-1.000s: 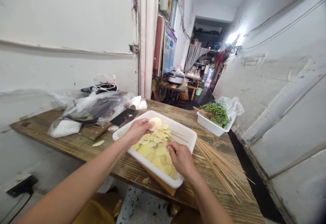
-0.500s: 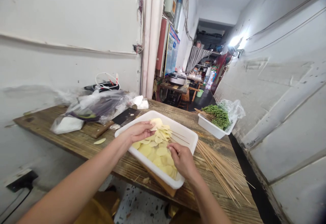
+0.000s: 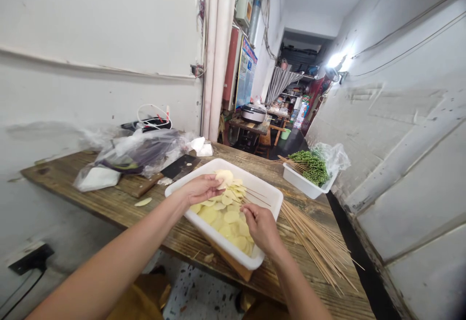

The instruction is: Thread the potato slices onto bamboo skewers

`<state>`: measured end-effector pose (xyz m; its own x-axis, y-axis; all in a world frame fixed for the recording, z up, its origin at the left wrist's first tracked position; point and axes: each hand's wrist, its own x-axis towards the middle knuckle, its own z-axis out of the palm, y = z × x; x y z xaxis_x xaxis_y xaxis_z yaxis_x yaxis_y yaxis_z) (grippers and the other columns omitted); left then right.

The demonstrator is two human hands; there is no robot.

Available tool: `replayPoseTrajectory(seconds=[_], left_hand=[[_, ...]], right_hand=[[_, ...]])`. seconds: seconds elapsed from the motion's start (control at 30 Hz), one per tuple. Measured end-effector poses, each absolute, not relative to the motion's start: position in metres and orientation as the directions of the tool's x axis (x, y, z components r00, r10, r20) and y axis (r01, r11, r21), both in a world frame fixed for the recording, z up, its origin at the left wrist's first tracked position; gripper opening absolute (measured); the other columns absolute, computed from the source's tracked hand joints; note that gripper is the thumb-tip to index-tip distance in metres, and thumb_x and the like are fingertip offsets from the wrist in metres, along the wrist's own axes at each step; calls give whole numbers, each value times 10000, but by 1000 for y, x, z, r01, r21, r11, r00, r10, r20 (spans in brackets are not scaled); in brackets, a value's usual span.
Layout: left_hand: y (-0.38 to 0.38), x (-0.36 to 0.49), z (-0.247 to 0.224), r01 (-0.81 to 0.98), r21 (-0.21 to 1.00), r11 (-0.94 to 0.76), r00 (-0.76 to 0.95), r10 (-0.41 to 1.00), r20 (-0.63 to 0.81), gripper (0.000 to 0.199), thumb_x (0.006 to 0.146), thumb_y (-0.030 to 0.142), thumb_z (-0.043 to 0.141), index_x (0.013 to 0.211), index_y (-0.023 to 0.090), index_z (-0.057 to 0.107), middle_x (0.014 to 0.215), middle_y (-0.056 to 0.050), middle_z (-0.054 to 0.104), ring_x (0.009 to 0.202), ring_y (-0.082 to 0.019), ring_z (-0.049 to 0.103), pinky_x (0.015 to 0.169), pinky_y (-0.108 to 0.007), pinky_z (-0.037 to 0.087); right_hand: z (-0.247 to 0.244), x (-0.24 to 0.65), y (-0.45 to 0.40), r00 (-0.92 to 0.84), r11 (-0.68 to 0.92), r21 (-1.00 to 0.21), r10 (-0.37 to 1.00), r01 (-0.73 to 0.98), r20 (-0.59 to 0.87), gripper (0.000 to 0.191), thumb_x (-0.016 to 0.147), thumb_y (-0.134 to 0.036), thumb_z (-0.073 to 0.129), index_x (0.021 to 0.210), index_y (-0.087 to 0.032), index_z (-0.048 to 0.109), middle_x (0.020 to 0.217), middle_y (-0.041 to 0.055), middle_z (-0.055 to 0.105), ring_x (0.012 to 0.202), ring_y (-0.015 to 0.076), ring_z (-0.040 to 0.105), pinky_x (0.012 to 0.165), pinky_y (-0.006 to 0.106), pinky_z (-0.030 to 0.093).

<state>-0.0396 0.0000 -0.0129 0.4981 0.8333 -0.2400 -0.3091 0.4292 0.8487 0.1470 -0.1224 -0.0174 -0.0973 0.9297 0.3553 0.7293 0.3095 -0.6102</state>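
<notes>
My left hand (image 3: 204, 189) pinches a pale round potato slice (image 3: 224, 178) over the back left part of a white tray (image 3: 269, 194). Closed around the end of a thin wooden skewer (image 3: 237, 200) is my right hand (image 3: 259, 220), above the tray's right side. The skewer's tip points toward the slice. Loose yellow slices (image 3: 214, 218) cover the tray's near part. Skewered slices (image 3: 238, 189) lie at the back, their bare sticks (image 3: 257, 194) pointing right.
A bundle of skewers (image 3: 316, 237) lies right of the tray. Behind it stands a white box (image 3: 304, 184) of green skewered food (image 3: 309, 164). At left are a cleaver (image 3: 178, 167), a stray slice (image 3: 143, 202) and plastic bags (image 3: 134, 150).
My left hand has shifted very slightly to the right with its slice. My right hand is nearly where it was, still gripping the skewer.
</notes>
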Motion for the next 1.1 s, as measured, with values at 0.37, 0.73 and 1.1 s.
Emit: replayPoseTrajectory(seconds=[0.37,0.73,1.1], left_hand=[[-8,-32,-15,-272,894,355,451,868,-207,108,666,176,723,652,120,632,632,-38,636,557,-94,579,552,-205,500],[-9,-30,-19,-308,910,277,398,907,-141,185,610,242,760,626,108,632,631,-33,626,567,-95,573,543,-201,485],[-8,-31,-16,-363,879,308,362,916,-172,111,646,157,718,680,80,646,619,-74,648,544,-108,599,492,-180,454]], right_hand=[[-20,147,-119,-106,306,-615,934,727,340,301,889,-223,407,1034,-207,670,893,52,716,781,189,647,675,253,453],[-16,139,-103,-89,11,-966,996,259,-12,181,786,-256,442,866,-158,571,593,-31,585,336,70,433,337,178,319],[-5,126,-72,-181,382,-602,912,701,368,241,835,-196,422,688,-171,612,621,12,593,594,128,534,575,221,381]])
